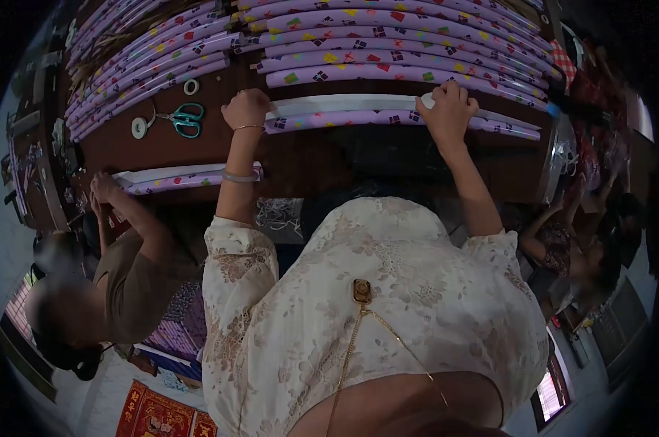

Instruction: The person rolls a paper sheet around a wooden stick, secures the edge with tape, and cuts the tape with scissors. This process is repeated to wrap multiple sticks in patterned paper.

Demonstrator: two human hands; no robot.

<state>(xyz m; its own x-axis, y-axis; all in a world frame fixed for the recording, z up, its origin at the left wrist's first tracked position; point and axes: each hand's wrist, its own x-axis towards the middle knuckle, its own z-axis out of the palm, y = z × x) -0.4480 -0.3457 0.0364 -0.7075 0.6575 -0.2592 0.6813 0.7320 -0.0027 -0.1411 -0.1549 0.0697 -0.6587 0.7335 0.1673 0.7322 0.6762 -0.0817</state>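
A roll of purple wrapping paper (344,119) with a printed pattern of little coloured shapes lies across the brown table in front of me, its white paper edge (344,106) turned up along the far side. At the left end of that edge, my left hand (246,111) is closed, fingers curled on the paper. Toward the right end my right hand (450,113) is closed too, with a small white roll of tape (428,100) showing at its thumb side. Exactly how the fingers grip is partly hidden.
Many finished-looking purple rolls (402,54) lie at the back. Teal-handled scissors (187,120) and tape rolls (191,87) rest on the brown table (300,164) at left. A co-worker (133,269) handles another roll (176,179) beside me; other people sit at right.
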